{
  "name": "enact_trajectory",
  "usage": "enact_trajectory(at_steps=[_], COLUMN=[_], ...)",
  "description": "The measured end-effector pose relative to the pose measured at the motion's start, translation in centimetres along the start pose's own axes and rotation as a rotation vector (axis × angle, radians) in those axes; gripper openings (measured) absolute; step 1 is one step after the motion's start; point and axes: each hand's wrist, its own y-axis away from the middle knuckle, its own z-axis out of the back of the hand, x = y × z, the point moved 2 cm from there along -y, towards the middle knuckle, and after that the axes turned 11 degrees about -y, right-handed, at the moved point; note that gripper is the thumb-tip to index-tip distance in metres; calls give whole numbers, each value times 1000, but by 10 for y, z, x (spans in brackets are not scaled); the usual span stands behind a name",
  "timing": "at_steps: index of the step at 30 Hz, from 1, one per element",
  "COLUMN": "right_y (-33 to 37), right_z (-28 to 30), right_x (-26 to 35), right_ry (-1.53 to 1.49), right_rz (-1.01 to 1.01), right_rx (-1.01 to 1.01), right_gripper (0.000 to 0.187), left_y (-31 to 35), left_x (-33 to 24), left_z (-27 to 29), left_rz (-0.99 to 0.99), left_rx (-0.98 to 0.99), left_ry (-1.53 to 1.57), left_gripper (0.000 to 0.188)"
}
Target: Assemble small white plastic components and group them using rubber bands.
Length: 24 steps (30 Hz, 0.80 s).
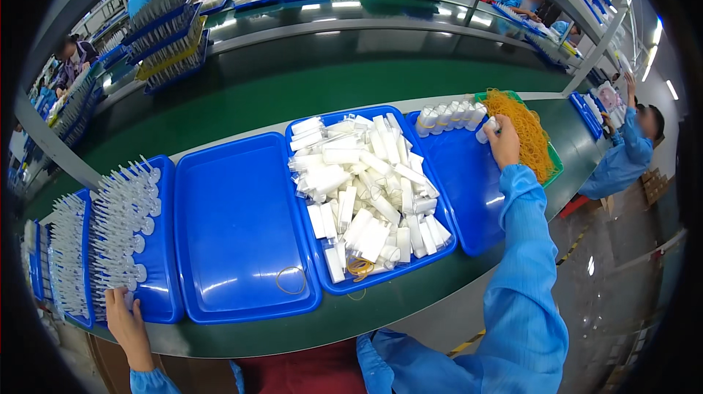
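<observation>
My right hand (505, 143) reaches into the far right blue tray (469, 196), its fingers closed on a small white piece (487, 130). Beside that piece, a row of similar white pieces (448, 117), some with a yellowish band, stands along the tray's far edge. At the lower left, my left hand (127, 328) is at the near end of another blue tray (160, 277). Its thumb and fingers close around a translucent part with a round base (130, 299). Rows of the same thin-stemmed parts (121, 225) fill most of that tray.
Between my hands lie a blue tray (234, 225) holding one rubber band (291, 280) and a tray heaped with white pieces (366, 189) in clear sleeves. A green tray of orange rubber bands (523, 127) sits at the right. Stacked trays (167, 42) and co-workers (622, 145) are beyond.
</observation>
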Motion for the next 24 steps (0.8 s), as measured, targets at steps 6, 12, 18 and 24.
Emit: enact_trajectory(at_steps=[6,12,18,24], right_y=[-4,-6,-5,123], right_z=[-8,-21,-4,39], right_x=[-13,-25,-26,243], right_ry=[-63,-56,-44,-449], right_rz=[32,71,212,505], right_rx=[60,67,-85,519], right_gripper=[41,44,43,25], left_y=[-1,8,27,44], left_x=[9,-10,-8,-90], left_z=[3,17,25,52], left_rz=[-23,3,178,-114], left_rx=[5,-65,-41,-366], left_ry=[53,190,436,596], left_gripper=[22,25,22,31])
